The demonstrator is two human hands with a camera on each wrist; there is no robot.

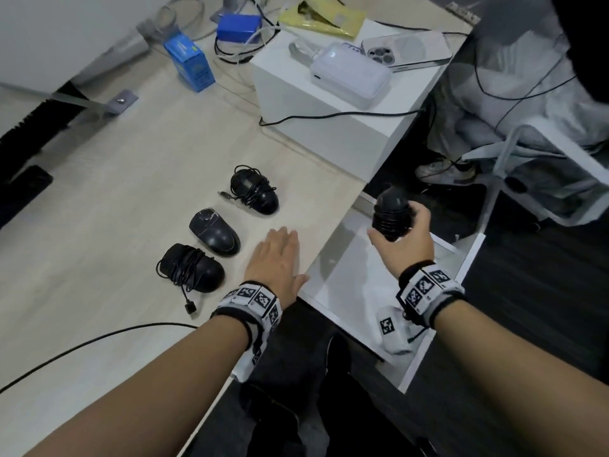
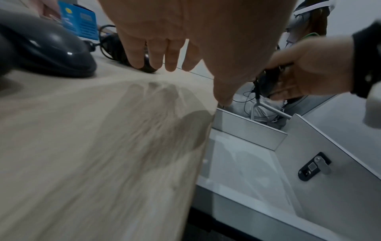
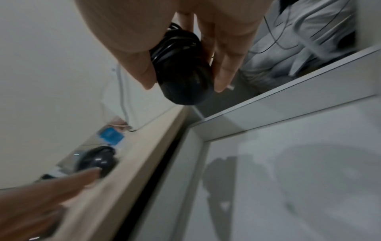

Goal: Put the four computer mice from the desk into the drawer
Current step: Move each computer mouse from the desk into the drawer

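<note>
At the right of the head view, a person's right hand (image 1: 403, 240) holds a black mouse wound in its own cable (image 1: 392, 214), thumb on one side and fingers curled round the other, raised above the open white drawer (image 1: 471, 258) that juts out from the desk edge at lower right. In the right wrist view the same mouse sits near the top centre, pinched well out toward the fingertips, with the pale drawer floor below it at lower right. The left hand (image 1: 278, 258) lies flat and spread on the wooden desk (image 1: 99, 225) near its edge, holding nothing. Three more black mice wait in a diagonal row at the centre of the frame: the far corded mouse (image 1: 255, 191), the middle mouse (image 1: 216, 237), and the near corded mouse (image 1: 192, 268), whose plug trails loose toward the lower left. So one of the four is on its way and none appears to lie in the drawer yet. The likely trouble is the shallow grip: a mouse held by its tips could slip and drop hard, or miss the drawer and fall to the dark floor. Loose cable loops could unwind and catch on the drawer wall. The trailing plug on the near mouse might drag or snag when lifted.
</note>
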